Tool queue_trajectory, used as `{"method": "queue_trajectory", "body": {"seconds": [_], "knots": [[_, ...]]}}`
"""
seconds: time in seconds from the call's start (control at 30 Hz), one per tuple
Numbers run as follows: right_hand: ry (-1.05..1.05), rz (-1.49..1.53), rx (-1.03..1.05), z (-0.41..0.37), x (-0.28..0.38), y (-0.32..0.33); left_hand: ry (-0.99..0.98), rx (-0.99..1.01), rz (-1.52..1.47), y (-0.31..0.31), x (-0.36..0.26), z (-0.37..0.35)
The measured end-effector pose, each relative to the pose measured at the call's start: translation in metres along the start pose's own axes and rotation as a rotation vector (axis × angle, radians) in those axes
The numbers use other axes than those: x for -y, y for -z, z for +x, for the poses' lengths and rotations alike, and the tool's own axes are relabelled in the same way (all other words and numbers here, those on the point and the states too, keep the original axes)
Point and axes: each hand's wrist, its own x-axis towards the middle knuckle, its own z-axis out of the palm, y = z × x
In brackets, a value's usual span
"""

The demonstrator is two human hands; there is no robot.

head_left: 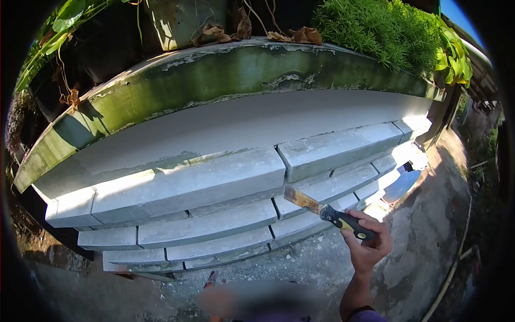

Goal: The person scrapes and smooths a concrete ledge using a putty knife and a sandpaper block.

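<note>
My right hand (370,241) is closed around the black-and-yellow handle of a putty knife (308,202). Its blade is stained brown and points up and left, overlapping the stepped grey blocks in this view. Long pale blocks (209,185) lie in staggered courses below the wall, with dark vertical gaps between their ends. My left hand (212,280) shows only in part at the bottom edge; a blurred patch hides most of it and its fingers.
Above the blocks, a mossy concrete ledge (204,88) juts out over a smooth grey wall (230,121). Dry leaves, pots and a bushy green plant (381,32) stand on it. A blue-grey rounded object (399,186) sits at the right end. Pale crumbs litter the concrete floor (413,252).
</note>
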Motion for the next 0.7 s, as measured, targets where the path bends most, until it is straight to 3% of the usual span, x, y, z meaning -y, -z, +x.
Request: {"method": "queue_trajectory", "body": {"seconds": [0.1, 0.37, 0.7], "knots": [[0.225, -0.135, -0.192, 0.009, -0.007, -0.034, 0.029, 0.032, -0.006, 0.014, 0.008, 0.006], [0.017, -0.075, -0.306, 0.011, -0.080, -0.113, -0.002, 0.045, -0.023, 0.031, 0.040, 0.006], [0.031, -0.233, -0.230, 0.014, -0.078, -0.121, 0.063, 0.016, -0.047, 0.028, 0.037, 0.005]]}}
